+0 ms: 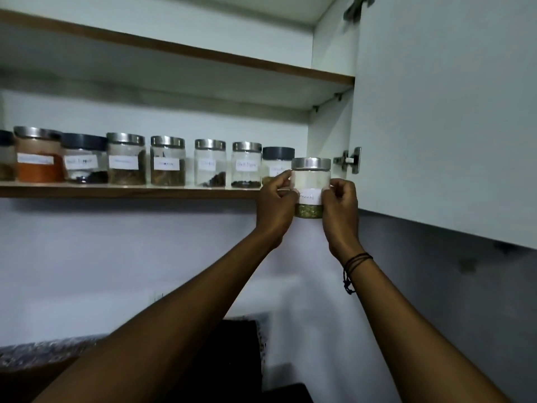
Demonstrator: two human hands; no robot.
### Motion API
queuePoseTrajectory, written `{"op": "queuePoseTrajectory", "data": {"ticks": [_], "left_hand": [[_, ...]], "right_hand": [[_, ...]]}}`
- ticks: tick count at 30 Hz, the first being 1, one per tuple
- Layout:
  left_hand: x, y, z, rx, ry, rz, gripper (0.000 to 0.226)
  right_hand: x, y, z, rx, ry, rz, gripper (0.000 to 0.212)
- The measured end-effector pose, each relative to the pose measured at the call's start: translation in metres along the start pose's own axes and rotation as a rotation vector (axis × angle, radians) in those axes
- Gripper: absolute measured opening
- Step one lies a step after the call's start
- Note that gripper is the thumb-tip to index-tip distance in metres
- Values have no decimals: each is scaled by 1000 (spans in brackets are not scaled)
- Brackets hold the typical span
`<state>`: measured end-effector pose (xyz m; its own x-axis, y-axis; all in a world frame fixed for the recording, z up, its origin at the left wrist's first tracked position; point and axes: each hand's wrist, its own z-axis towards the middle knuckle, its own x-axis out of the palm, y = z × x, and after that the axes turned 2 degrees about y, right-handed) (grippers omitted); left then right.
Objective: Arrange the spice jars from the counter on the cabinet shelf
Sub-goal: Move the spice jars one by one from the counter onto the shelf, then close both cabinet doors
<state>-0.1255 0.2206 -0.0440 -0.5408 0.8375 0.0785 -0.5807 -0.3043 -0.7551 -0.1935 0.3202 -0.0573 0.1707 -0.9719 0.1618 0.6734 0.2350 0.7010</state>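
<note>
The jar (310, 187) stands upright, lid up, label toward the camera, at the right end of the shelf (130, 191); left hand (274, 206) and right hand (340, 207) pinch its sides, arms raised.

A clear fennel jar (310, 188) with a steel lid, a white label and greenish seeds at its bottom stands upright in the air at the right end of the cabinet shelf (130, 191), just beside the dark-lidded jar (277, 162) ending the shelf's row of labelled jars.

Wall (116, 257): pale, plain, dim.
Cabinet door (450, 112): white, swung open at right.
Hinge (348, 159): metal.
Worktop (43, 347): dark, speckled, lower left.
</note>
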Motion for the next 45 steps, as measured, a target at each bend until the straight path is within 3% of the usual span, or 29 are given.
{"op": "queuePoseTrajectory", "data": {"ticks": [4, 13, 20, 30, 39, 45], "left_hand": [[15, -11, 40, 76, -12, 116, 50], [26, 20, 102, 127, 36, 395, 44], [29, 49, 127, 179, 146, 620, 30], [34, 50, 138, 136, 220, 745, 28], [33, 45, 123, 152, 272, 739, 13], [43, 34, 98, 210, 283, 568, 32]], "right_hand": [[9, 10, 40, -94, 7, -114, 21], [30, -21, 99, 15, 187, -382, 34], [43, -45, 119, 23, 184, -510, 36], [42, -61, 127, -1, 104, -628, 37], [29, -47, 115, 9, 237, -635, 33], [8, -22, 89, -142, 333, -636, 23]]}}
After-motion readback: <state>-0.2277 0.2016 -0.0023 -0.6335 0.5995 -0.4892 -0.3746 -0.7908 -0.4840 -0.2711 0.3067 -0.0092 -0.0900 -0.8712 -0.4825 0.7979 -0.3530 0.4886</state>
